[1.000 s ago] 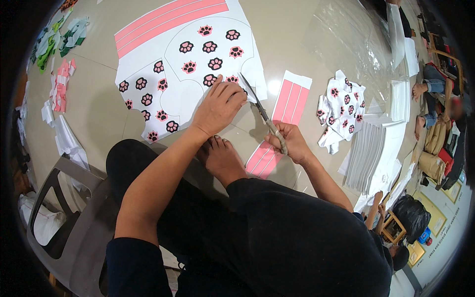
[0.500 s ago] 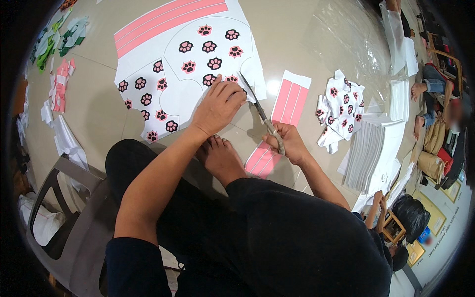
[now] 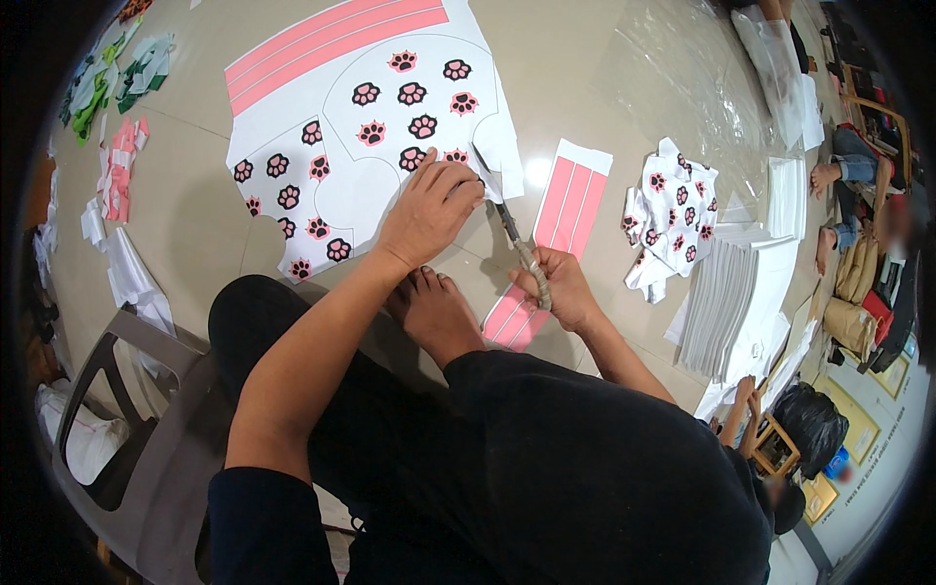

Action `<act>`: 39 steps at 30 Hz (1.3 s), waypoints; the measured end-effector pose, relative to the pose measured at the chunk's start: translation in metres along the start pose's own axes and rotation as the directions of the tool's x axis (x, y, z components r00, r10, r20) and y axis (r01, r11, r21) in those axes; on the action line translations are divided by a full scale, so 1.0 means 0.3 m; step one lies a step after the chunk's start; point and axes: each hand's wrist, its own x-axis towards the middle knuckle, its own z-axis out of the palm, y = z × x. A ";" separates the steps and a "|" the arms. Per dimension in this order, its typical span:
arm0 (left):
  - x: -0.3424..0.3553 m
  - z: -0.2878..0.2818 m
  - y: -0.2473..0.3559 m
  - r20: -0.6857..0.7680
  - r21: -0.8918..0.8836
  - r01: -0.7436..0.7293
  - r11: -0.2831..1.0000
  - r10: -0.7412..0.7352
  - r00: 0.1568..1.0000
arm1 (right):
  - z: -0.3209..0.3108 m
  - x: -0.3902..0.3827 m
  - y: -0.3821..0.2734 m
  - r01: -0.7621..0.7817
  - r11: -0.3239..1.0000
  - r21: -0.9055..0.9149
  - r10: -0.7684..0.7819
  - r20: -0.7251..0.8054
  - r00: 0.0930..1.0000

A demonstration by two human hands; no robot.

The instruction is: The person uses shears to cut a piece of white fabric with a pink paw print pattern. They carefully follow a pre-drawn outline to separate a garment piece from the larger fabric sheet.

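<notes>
A white fabric sheet [image 3: 357, 190] printed with pink and black paw prints and outlined pattern shapes lies on the floor ahead of me. Its upper edge carries a pink striped band. My left hand [image 3: 429, 208] rests on the sheet's near right part, fingers bent and pressed together, gripping the fabric. Scissors [image 3: 511, 226] with wrapped handles are held in my right hand [image 3: 565, 290]. Their blades sit at the fabric just right of my left fingers, parted slightly, with white fabric between them. My left hand hides part of the sheet's lower edge.
Pink striped fabric strips [image 3: 571, 200] lie beside and under my right hand. Farther right are a pile of paw-print pieces [image 3: 673, 214] and a stack of white sheets [image 3: 726, 302]. A grey plastic chair [image 3: 146, 468] stands at left, near fabric scraps [image 3: 122, 180]. Other people sit at far right.
My right hand and the scissors have shifted slightly left and down. The blades are a little nearer closed around the fabric. My left hand stays where it was.
</notes>
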 end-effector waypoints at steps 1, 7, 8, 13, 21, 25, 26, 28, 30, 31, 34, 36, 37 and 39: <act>0.000 0.002 -0.001 -0.002 -0.004 0.004 1.000 -0.004 1.000 | 0.005 -0.001 0.005 -0.001 1.000 0.005 0.001 -0.005 1.000; -0.002 0.005 -0.004 -0.016 -0.036 0.018 0.999 -0.019 1.000 | 0.039 -0.004 0.037 -0.002 0.999 0.044 0.003 -0.030 1.000; -0.001 0.004 -0.003 -0.019 -0.040 0.018 0.999 -0.019 1.000 | 0.045 -0.007 0.037 0.001 0.998 0.056 0.001 -0.032 0.999; 0.004 -0.002 0.000 -0.020 -0.060 0.023 0.998 -0.025 0.999 | 0.075 -0.008 0.060 0.026 0.995 0.093 -0.022 -0.047 0.999; 0.005 -0.002 -0.002 -0.025 -0.078 0.029 0.997 -0.031 0.999 | 0.142 -0.024 0.067 0.015 0.991 0.134 -0.002 -0.097 0.995; 0.001 -0.013 -0.004 -0.034 -0.107 0.037 0.994 -0.040 0.999 | 0.185 -0.031 0.047 0.006 0.991 0.133 0.008 -0.106 0.994; 0.002 -0.013 0.000 -0.033 -0.117 0.043 0.992 -0.047 0.998 | 0.192 -0.029 0.048 0.006 0.990 0.140 0.011 -0.116 0.993; 0.006 -0.015 0.004 -0.036 -0.132 0.048 0.990 -0.053 0.998 | 0.203 -0.021 0.043 0.016 0.987 0.162 0.004 -0.122 0.992; 0.011 -0.017 0.006 -0.045 -0.145 0.045 0.988 -0.052 0.998 | 0.210 -0.014 0.035 0.039 0.981 0.189 -0.017 -0.119 0.993; 0.009 -0.016 0.005 -0.047 -0.148 0.044 0.988 -0.052 0.998 | 0.214 -0.010 0.033 0.046 0.980 0.194 -0.023 -0.118 0.993; 0.007 -0.015 0.002 -0.049 -0.156 0.046 0.987 -0.054 0.997 | 0.224 0.001 0.024 0.055 0.978 0.199 -0.032 -0.116 0.993; 0.007 -0.019 0.000 -0.044 -0.160 0.050 0.986 -0.057 0.997 | 0.231 0.004 0.015 0.051 0.980 0.191 -0.029 -0.119 0.993; 0.008 -0.021 0.001 -0.043 -0.164 0.050 0.985 -0.058 0.997 | 0.232 0.005 0.015 0.050 0.981 0.190 -0.027 -0.121 0.992; 0.011 -0.022 0.002 -0.042 -0.171 0.050 0.984 -0.058 0.997 | 0.232 0.007 0.023 0.048 0.981 0.185 -0.024 -0.128 0.992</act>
